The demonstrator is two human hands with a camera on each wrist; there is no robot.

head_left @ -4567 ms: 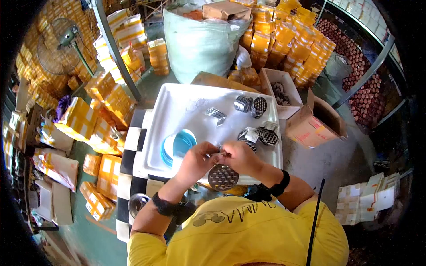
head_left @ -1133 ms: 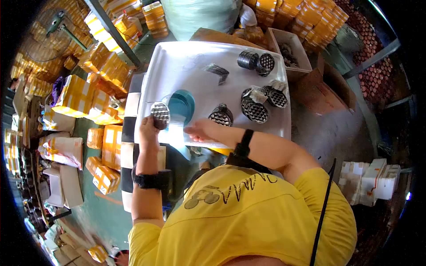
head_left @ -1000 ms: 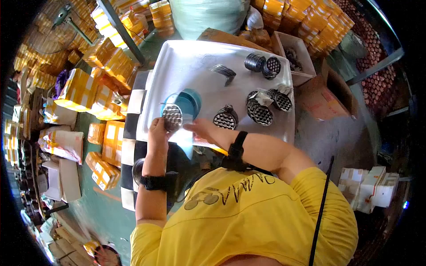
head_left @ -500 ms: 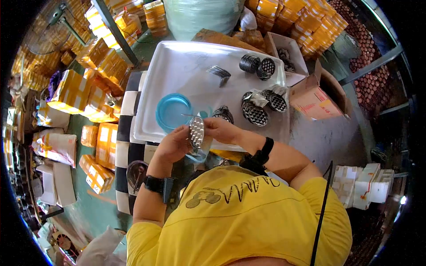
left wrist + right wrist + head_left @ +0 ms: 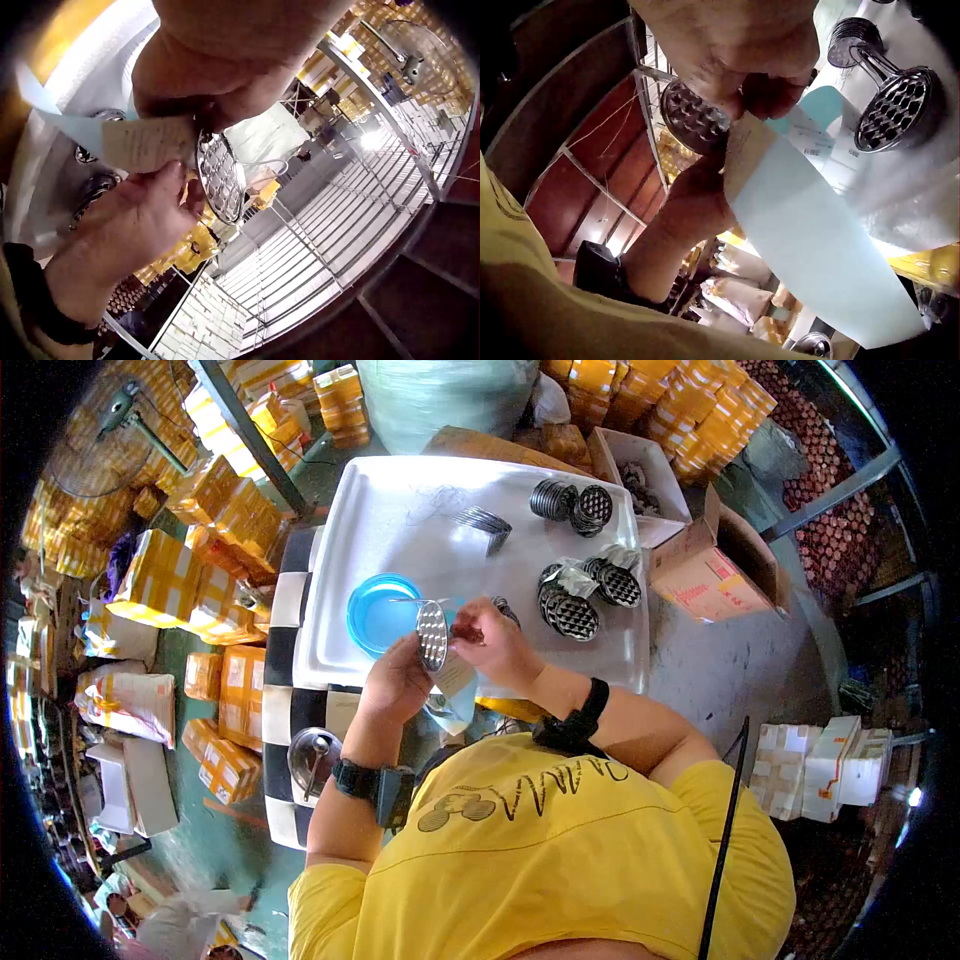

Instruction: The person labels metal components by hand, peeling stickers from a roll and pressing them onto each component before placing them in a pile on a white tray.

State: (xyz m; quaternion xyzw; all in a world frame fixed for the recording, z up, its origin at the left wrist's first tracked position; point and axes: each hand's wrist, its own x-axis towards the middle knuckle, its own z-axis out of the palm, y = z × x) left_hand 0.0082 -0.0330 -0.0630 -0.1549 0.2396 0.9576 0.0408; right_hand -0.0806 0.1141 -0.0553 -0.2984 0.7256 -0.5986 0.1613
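Note:
My left hand (image 5: pixel 395 680) holds a round perforated metal plate with a thin wire stem (image 5: pixel 432 636) upright by its lower edge, over the near side of the white tray (image 5: pixel 325 610). My right hand (image 5: pixel 500 648) is close beside it, fingers curled, pinching the printed end of a pale blue label strip (image 5: pixel 810 240). In the left wrist view the strip's printed part (image 5: pixel 146 144) reaches in between both hands, right at the plate (image 5: pixel 220 180). A blue roll (image 5: pixel 383 615) lies in the tray to the left.
Stacked perforated plates (image 5: pixel 568 612) lie at the tray's right, with more plates (image 5: pixel 592 510) behind. A bundle of bent metal pieces (image 5: pixel 485 525) is near the middle. A round lidded pot (image 5: pixel 314 762) stands left on checkered cloth. An open carton (image 5: pixel 715 575) is at right.
Over the last second the plate has come from the left toward the middle, and my right hand has risen beside it with the strip. Earlier, both hands worked at a plate nearer the body.

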